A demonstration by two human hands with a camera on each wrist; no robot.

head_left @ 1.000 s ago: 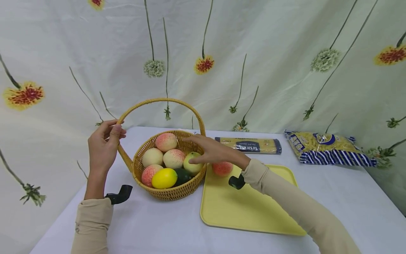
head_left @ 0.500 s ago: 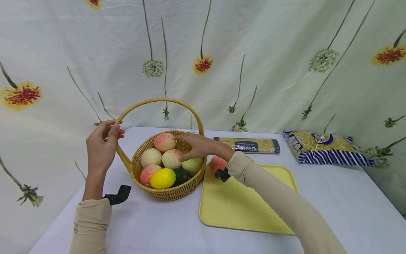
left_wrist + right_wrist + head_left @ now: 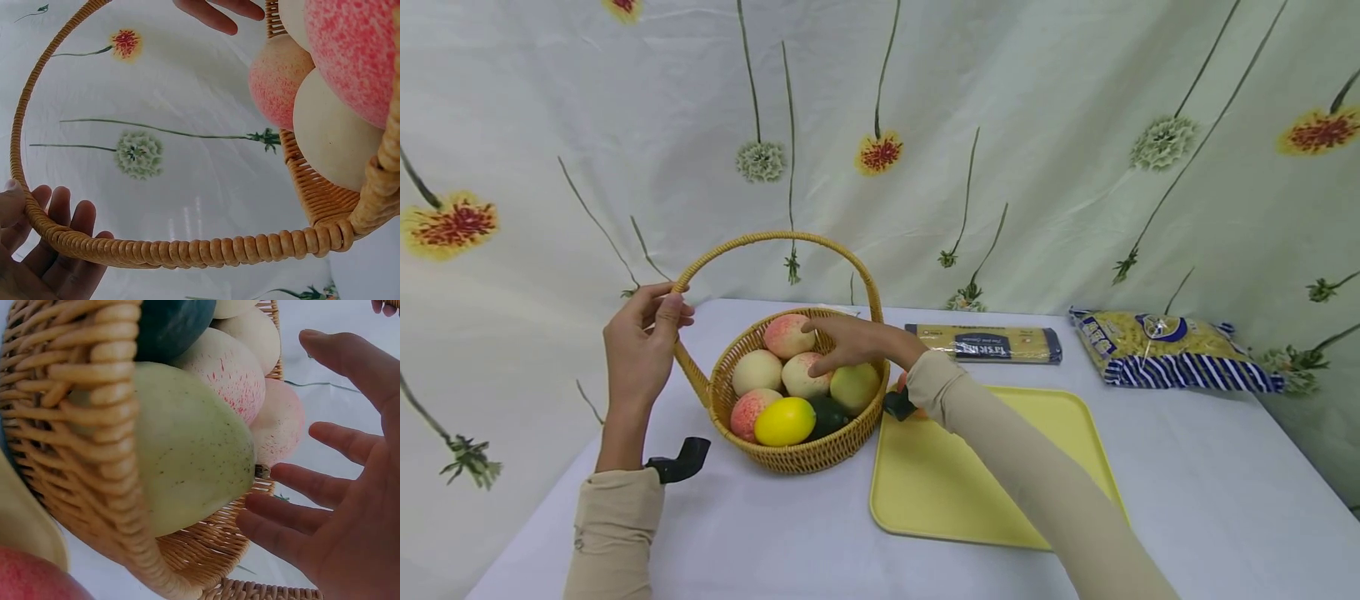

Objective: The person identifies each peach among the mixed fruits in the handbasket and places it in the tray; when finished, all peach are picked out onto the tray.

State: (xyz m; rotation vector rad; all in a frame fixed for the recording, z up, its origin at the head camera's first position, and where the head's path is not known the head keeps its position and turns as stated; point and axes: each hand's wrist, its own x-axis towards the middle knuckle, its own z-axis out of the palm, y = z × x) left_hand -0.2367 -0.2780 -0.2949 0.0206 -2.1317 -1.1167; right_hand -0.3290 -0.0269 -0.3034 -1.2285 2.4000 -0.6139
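Note:
My left hand (image 3: pixel 643 342) holds the left side of the tall handle (image 3: pixel 767 237) of a wicker basket (image 3: pixel 808 457). In the left wrist view its thumb and fingers are around the handle. The basket contains several peaches (image 3: pixel 788 335), a yellow lemon (image 3: pixel 785 422), a dark green fruit (image 3: pixel 829 417) and a pale green pear (image 3: pixel 854 387). Over the basket's right side hovers my right hand (image 3: pixel 853 340), fingers spread and holding nothing. In the right wrist view, those fingers are near the pear's stem end (image 3: pixel 261 472); whether they touch any fruit is unclear.
Right of the basket lies a yellow tray (image 3: pixel 970 492), with a reddish peach (image 3: pixel 37 578) mostly hidden behind my right wrist in the head view. A flat noodle pack (image 3: pixel 988 343) and a pasta bag (image 3: pixel 1172 350) lie at the back. A flowered curtain hangs behind.
My right hand has moved left and slightly up over the fruit, away from the pear and toward the back peach. The left hand keeps its hold on the handle.

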